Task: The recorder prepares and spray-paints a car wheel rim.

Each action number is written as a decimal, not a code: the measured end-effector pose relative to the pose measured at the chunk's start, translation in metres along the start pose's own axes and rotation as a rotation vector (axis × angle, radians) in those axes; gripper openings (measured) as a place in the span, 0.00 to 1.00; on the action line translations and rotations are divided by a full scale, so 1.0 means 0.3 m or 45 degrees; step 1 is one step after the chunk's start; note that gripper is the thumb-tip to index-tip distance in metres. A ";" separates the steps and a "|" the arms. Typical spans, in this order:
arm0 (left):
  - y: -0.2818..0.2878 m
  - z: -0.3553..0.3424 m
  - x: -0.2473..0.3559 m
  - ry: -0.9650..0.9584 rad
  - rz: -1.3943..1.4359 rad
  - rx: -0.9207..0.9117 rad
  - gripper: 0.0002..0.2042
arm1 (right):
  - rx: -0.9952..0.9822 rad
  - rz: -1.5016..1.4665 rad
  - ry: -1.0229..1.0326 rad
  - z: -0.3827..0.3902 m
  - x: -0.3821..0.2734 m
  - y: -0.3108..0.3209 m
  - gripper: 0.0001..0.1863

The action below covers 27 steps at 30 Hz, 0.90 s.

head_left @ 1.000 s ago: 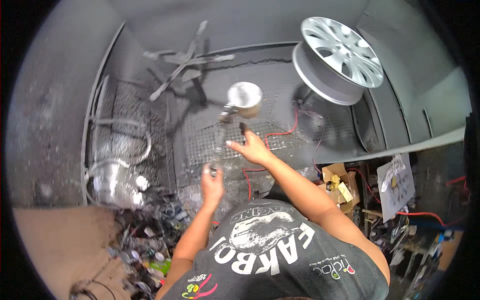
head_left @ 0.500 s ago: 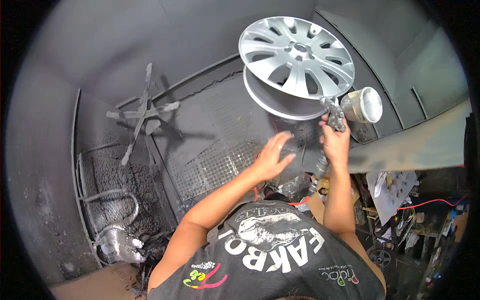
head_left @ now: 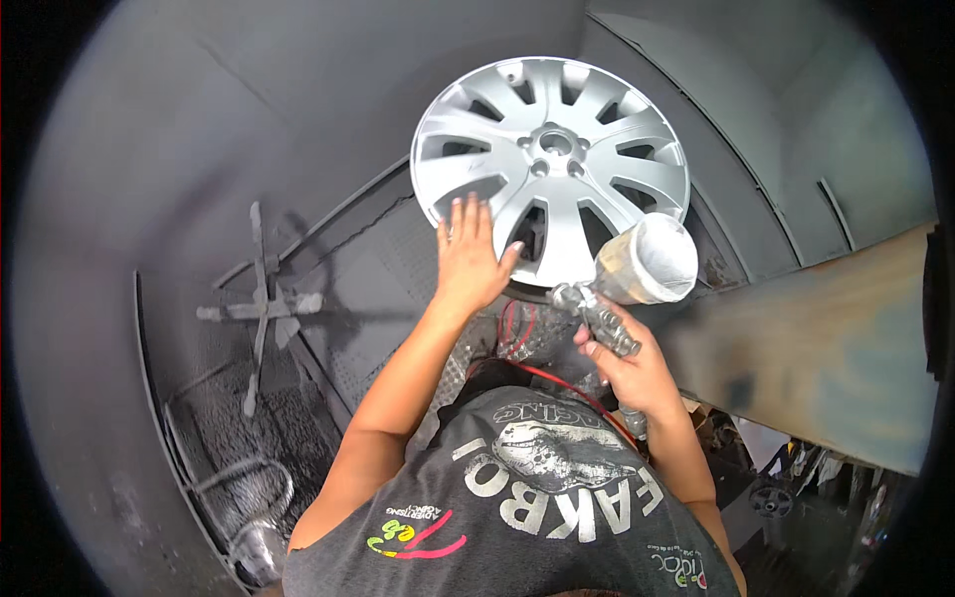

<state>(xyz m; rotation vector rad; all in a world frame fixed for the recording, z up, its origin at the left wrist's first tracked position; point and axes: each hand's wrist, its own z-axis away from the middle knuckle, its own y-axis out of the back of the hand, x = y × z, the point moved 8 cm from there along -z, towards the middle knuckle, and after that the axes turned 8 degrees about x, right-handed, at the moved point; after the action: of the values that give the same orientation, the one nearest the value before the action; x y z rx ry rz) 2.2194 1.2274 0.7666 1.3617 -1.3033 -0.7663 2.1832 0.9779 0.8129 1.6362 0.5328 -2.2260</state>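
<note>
Silver alloy wheel [head_left: 557, 181]; left hand [head_left: 468, 261] spread, unclenched, overlapping its edge, right hand [head_left: 635, 366] grasping a spray gun [head_left: 607, 326].

Rd. silver metal wheel [head_left: 557, 186]; L hand [head_left: 472, 267] at edge; R hand [head_left: 640, 370] w/ grey metal spray gun [head_left: 603, 323], whitish cyl. cup [head_left: 647, 261].

The silver wheel [head_left: 557, 181] blocks upper centre, the cross-shaped stand [head_left: 264, 309] the left; passable room separates them.
</note>
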 end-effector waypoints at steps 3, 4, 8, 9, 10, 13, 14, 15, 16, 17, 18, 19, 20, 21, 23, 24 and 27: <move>0.023 -0.050 -0.035 0.012 -0.013 -0.048 0.43 | 0.028 -0.049 -0.014 -0.038 -0.044 -0.018 0.30; 0.031 -0.037 -0.059 0.002 -0.026 -0.049 0.43 | 0.045 -0.058 0.022 -0.038 -0.053 -0.035 0.29; 0.029 -0.064 -0.237 -0.026 -0.090 -0.054 0.44 | 0.328 0.094 0.085 -0.063 -0.058 -0.107 0.27; 0.047 -0.159 -0.287 -0.061 -0.082 -0.012 0.44 | 0.489 0.179 0.197 -0.114 -0.104 -0.099 0.27; 0.079 -0.269 -0.343 -0.106 -0.093 0.005 0.44 | 0.625 0.289 0.267 -0.191 -0.151 -0.106 0.27; 0.090 -0.591 -0.438 -0.254 -0.013 -0.028 0.45 | 0.948 0.436 0.223 -0.380 -0.264 -0.106 0.26; 0.072 -0.681 -0.438 -0.349 -0.016 -0.007 0.46 | 1.001 0.460 0.177 -0.425 -0.259 -0.100 0.26; 0.050 -0.764 -0.446 -0.363 -0.006 -0.019 0.46 | 1.034 0.488 0.137 -0.460 -0.250 -0.098 0.26; 0.024 -0.844 -0.420 -0.445 0.005 -0.039 0.46 | 1.035 0.363 0.068 -0.480 -0.227 -0.111 0.26; -0.008 -0.921 -0.388 -0.526 0.016 -0.057 0.46 | 1.033 0.236 0.003 -0.499 -0.209 -0.125 0.26; -0.043 -1.002 -0.364 -0.573 0.039 -0.053 0.47 | 0.929 0.177 0.057 -0.543 -0.233 -0.158 0.25; -0.084 -1.089 -0.330 -0.624 0.039 -0.053 0.48 | 0.856 -0.006 -0.057 -0.573 -0.207 -0.184 0.26; -0.123 -1.172 -0.283 -0.639 0.049 -0.068 0.49 | 0.772 -0.100 -0.146 -0.605 -0.227 -0.204 0.26; -0.163 -1.249 -0.216 -0.660 0.059 -0.085 0.49 | 0.692 -0.198 -0.233 -0.633 -0.254 -0.227 0.27; -0.265 -1.371 -0.054 -0.715 0.018 -0.144 0.51 | 0.726 -0.162 0.068 -0.694 -0.336 -0.207 0.27; -0.308 -1.413 0.040 -0.729 -0.010 -0.192 0.51 | 0.775 -0.117 0.091 -0.714 -0.363 -0.181 0.28; -0.438 -1.445 0.339 -0.764 0.005 -0.213 0.53 | 0.969 -0.138 0.092 -0.703 -0.386 -0.065 0.28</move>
<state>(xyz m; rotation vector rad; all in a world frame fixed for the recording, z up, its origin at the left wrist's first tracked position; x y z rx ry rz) 2.6838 1.2188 0.7681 1.0258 -1.6512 -1.3156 2.3833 1.1007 0.8682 2.0615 -0.2729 -2.6408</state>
